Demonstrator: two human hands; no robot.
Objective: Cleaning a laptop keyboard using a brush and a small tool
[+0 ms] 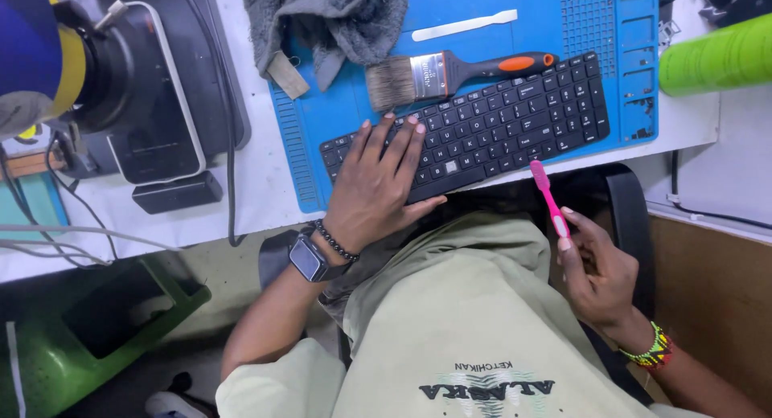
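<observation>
Nearest the camera, the right hand (597, 273) holds a pink plastic toothbrush (549, 199) upright, fingers clamped on its handle, bristle end just off the table edge and clear of everything. The left hand (378, 185) lies flat, fingers spread, on the near-left end of the black rectangular keyboard (498, 120), which sits on a blue ridged work mat (579, 16). Beyond the keyboard lie a black-and-orange-handled paintbrush (450, 72), then a white flat spatula (465, 26) and a crumpled grey cloth (330, 20); a green cylinder (716, 60) rests far right.

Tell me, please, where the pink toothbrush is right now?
In the head view, the pink toothbrush is in the right hand, off the table edge, just below the black keyboard.
</observation>
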